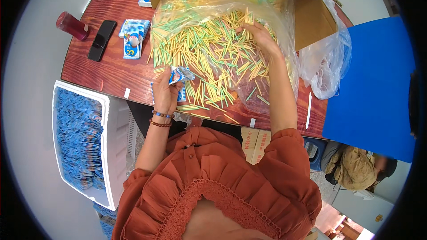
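Note:
My left hand (163, 92) grips a small blue-and-white packet (178, 75) at the table's near edge. More blue-and-white packaging (181, 94) shows just below it, partly behind my fingers. A wide heap of thin yellow, green and pinkish sticks (200, 44) spreads out from a clear plastic bag. My right hand (261, 38) reaches into the heap's right part, its fingers bent together among the sticks. Sticks rise at those fingertips and appear pinched there, though the fingers partly hide the contact.
A cardboard box (313, 22) backs the bag. To the left lie blue-and-white packets (132, 46), a black phone (102, 40) and a red-capped bottle (72, 26). A white foam box (106, 120) full of blue packets stands lower left. Crumpled plastic (322, 66) and a blue panel (373, 84) are right.

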`<control>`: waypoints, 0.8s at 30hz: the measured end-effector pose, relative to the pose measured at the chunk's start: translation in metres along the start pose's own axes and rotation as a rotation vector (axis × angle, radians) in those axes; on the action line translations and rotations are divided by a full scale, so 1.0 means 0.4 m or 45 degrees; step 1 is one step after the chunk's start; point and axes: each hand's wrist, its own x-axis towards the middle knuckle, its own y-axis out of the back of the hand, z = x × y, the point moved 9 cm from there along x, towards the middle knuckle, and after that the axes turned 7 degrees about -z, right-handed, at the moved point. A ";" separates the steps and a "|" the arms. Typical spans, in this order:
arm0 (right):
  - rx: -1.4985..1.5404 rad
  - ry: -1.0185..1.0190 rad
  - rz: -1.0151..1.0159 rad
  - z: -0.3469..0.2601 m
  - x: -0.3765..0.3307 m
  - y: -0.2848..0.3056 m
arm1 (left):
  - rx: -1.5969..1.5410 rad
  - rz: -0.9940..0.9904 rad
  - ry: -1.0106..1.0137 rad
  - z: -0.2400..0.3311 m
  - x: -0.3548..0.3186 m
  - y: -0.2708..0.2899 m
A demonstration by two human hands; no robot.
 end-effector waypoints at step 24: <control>0.904 -0.027 -0.510 0.036 -0.146 -0.172 | -0.039 -0.148 0.138 -0.036 0.028 -0.084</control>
